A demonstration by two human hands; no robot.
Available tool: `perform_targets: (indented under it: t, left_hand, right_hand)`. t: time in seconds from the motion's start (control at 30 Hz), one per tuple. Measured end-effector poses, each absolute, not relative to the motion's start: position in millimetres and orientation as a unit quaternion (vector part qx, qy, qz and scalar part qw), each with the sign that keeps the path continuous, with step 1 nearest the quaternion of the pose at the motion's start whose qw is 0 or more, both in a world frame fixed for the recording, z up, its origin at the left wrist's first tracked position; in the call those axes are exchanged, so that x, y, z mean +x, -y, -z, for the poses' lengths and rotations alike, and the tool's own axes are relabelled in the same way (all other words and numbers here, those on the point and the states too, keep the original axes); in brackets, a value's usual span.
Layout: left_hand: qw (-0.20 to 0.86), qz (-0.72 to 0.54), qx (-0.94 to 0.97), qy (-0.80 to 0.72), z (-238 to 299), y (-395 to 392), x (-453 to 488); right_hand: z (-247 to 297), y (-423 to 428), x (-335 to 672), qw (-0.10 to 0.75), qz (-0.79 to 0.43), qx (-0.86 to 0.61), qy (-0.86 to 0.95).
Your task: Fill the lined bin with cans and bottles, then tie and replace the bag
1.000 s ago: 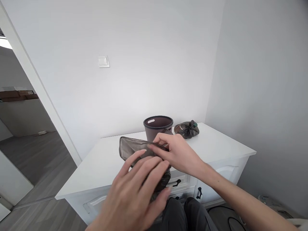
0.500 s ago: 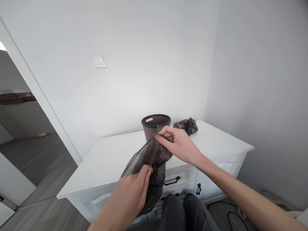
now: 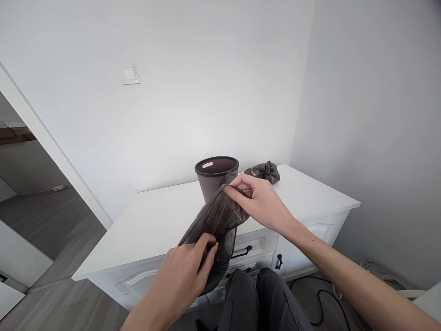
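Observation:
A thin dark plastic bag [image 3: 220, 220] hangs between my two hands above the front of a white cabinet top [image 3: 161, 225]. My right hand [image 3: 262, 202] pinches the bag's upper edge. My left hand [image 3: 186, 276] is closed on the bag's lower left side. Just behind the bag stands a dark brown plastic bin [image 3: 215, 177], upright with nothing showing inside. A knotted, filled dark bag [image 3: 263, 171] lies on the cabinet top to the right of the bin.
The cabinet has drawers with black handles [image 3: 243, 252] facing me. My dark trouser legs [image 3: 255, 299] are in front of it. Walls close off the back and right. A doorway [image 3: 37, 197] opens at the left. A cable [image 3: 320, 299] lies on the floor at right.
My left hand went from open and flat on the bag to gripping its lower side. The bag went from spread flat to hanging bunched. The view has shifted slightly.

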State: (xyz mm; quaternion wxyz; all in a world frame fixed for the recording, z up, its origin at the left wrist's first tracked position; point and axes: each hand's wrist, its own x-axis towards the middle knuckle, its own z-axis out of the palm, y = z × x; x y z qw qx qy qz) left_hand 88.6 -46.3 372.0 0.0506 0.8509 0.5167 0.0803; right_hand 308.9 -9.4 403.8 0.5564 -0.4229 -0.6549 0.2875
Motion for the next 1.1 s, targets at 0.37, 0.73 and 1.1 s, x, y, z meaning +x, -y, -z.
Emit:
perform_targets:
  t: [0.37, 0.73, 1.1]
  left_hand:
    - [0.04, -0.07, 0.832, -0.55, -364.7, 32.6, 102.5]
    - [0.04, -0.092, 0.822, -0.561, -365.3, 25.4, 100.6]
    - [0.022, -0.122, 0.818, -0.562, -346.9, 7.9, 84.8]
  right_hand:
    - [-404.2, 9.9, 332.0, 0.559, -0.156, -0.452, 0.678]
    - [-398.2, 9.4, 336.2, 0.545, -0.131, -0.454, 0.693]
    - [-391.5, 0.5, 331.7, 0.517, -0.165, -0.45, 0.71]
